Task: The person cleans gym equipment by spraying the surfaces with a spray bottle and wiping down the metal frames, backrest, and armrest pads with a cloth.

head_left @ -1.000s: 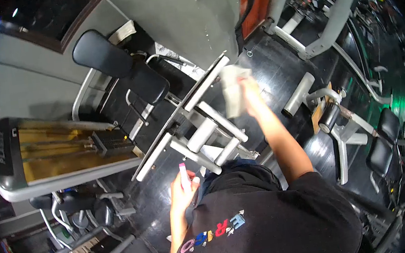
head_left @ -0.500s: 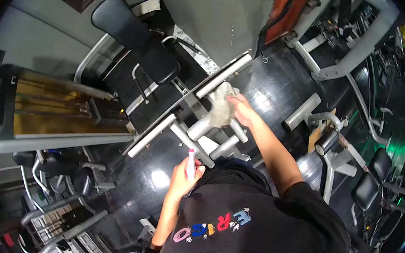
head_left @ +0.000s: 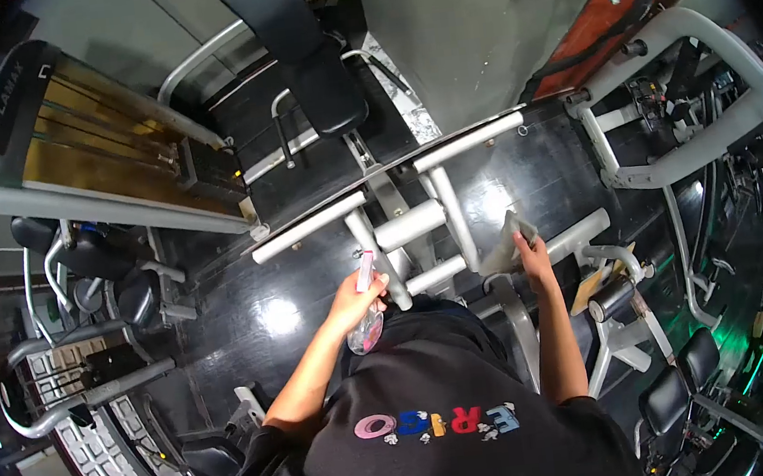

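My left hand point(head_left: 357, 302) is wrapped round a spray bottle point(head_left: 367, 335), with its pink-and-white head poking up past the fingers and its clear body hanging below. In my right hand point(head_left: 536, 260) a grey cloth point(head_left: 500, 255) is pinched and droops to the left. Between the two hands stands the light grey tubular frame point(head_left: 410, 224) of a gym machine, its padded-looking cross tubes in front of my body. The cloth hangs just right of this frame; whether it touches is unclear. The bottle's head is close to the frame's left upright.
Beyond the frame is a black seat point(head_left: 329, 95) with handles. A weight stack housing point(head_left: 112, 155) stands at left, another grey machine frame point(head_left: 702, 148) at right. A roller-like black pad point(head_left: 613, 299) on a machine is near my right arm. Dark, shiny floor point(head_left: 278, 316) lies between.
My right hand with the cloth has moved off the frame's tubes, to the right and nearer my body. My left hand still holds the bottle, whose clear body now shows. The view has shifted.
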The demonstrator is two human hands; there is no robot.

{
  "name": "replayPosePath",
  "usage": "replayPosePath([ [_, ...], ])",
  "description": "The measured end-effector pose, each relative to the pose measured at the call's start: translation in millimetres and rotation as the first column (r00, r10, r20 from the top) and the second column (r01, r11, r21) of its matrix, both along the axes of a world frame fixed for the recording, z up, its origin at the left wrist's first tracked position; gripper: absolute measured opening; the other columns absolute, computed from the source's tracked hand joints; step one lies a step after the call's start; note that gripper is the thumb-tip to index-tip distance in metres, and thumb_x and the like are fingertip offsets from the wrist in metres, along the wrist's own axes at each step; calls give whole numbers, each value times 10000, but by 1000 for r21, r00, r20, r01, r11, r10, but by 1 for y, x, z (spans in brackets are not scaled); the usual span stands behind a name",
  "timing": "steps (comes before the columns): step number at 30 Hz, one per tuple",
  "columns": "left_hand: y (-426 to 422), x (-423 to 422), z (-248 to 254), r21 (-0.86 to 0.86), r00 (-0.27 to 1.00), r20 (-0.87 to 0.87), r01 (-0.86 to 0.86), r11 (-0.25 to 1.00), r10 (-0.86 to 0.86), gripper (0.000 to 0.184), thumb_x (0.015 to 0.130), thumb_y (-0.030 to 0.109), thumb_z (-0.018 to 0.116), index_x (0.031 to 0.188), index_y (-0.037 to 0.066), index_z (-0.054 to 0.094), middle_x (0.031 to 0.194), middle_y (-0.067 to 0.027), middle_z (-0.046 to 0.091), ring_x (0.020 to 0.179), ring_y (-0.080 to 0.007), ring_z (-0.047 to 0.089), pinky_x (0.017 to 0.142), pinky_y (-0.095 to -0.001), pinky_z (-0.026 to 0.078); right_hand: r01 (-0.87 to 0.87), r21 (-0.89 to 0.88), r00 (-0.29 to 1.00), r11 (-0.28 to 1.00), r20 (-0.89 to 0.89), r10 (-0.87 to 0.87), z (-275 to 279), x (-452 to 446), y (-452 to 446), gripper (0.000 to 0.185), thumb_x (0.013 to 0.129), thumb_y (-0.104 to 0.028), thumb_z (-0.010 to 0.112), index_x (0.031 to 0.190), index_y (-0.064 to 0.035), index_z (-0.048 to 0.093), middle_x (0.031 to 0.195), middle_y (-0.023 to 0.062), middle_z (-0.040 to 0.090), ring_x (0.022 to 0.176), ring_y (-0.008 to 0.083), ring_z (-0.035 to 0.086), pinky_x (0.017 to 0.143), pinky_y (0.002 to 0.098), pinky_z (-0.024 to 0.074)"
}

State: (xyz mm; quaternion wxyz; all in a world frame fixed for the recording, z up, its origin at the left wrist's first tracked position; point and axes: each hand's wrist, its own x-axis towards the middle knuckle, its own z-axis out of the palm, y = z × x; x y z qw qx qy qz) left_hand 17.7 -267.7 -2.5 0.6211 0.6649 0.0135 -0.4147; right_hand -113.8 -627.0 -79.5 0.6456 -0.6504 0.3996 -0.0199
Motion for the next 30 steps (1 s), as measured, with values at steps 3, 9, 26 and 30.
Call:
replayPosePath([
  [3,11,1,-10,76,996,84,11,997,-17,298,902,295,669,945,19,565,773,-42,596,558,-110,582,535,-256,500,-58,-28,997,998,53,60,-15,-12,6,345,947,-359,616,1070,-37,628,887,-33,600,816,78,522,715,255,424],
  [9,16,9,-17,-5,993,-26,-113,994,113,276,891,282,667,865,26,565,728,-35,593,537,-123,596,513,-264,497,-163,-104,986,981,26,166,-14,-6,27,331,955,-341,608,1060,-28,626,907,-21,608,829,79,529,730,258,436],
  [26,69,9,-8,253,888,70,426,869,-455,418,825,464,704,745,57,646,664,-21,661,578,-120,641,594,-283,507,-314,-94,946,945,47,319,51,50,160,272,924,-259,642,1027,-8,622,790,-36,552,730,72,473,643,265,410],
  [30,79,15,-9,288,838,61,505,814,-542,419,830,459,703,754,51,645,667,-29,661,611,-127,652,623,-294,511,-163,-92,981,982,91,172,34,37,181,251,921,-240,644,1045,-23,621,793,-51,540,720,70,463,635,264,403],
])
